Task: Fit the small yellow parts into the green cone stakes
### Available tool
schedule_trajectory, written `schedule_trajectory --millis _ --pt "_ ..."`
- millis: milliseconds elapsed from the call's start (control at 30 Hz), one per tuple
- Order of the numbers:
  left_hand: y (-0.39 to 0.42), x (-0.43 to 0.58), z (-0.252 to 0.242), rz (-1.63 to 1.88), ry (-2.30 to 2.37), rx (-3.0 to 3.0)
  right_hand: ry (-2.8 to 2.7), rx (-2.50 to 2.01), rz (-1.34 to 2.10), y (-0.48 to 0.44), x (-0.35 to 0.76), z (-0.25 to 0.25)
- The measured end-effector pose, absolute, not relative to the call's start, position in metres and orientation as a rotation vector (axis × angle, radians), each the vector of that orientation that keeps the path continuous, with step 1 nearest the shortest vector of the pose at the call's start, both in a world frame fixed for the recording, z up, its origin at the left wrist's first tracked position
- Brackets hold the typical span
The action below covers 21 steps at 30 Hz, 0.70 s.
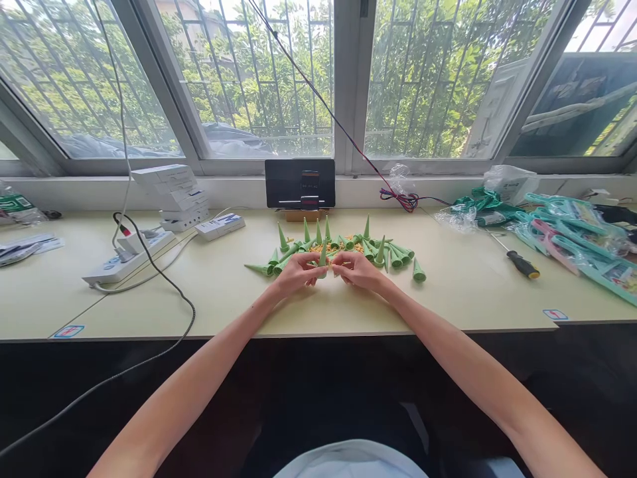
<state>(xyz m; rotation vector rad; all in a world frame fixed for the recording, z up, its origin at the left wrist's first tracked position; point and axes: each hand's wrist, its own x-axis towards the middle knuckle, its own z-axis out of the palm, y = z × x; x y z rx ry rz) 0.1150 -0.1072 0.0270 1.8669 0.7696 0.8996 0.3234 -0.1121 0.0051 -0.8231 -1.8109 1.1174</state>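
A green cone [323, 253] stands point up in the fingers of my left hand [296, 272], which is closed on it. Close beside it, my right hand [360, 271] is closed in a pinch at the cone's lower right; whatever is between its fingertips is too small to make out. Behind both hands lies a heap of small orange-yellow pieces [357, 247]. Around this heap are many more green cones, some upright like the cone [367, 227] at the back, others on their sides. One loose cone [419, 271] lies apart on the right.
A dark tablet [283, 182] leans at the window. On the left are a power strip [130, 260], stacked white boxes [169, 189] and a black cable [172, 285] over the table edge. A screwdriver [520, 263] and teal plastic items [572, 232] lie right.
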Motion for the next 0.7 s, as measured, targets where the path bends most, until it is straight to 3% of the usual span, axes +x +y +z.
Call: schedule_trajectory --millis 700 --pt "-0.1054 0.1144 0.0241 0.871 0.778 1.867 -1.859 -0.815 1.082 -0.1124 0.3238 0.0034"
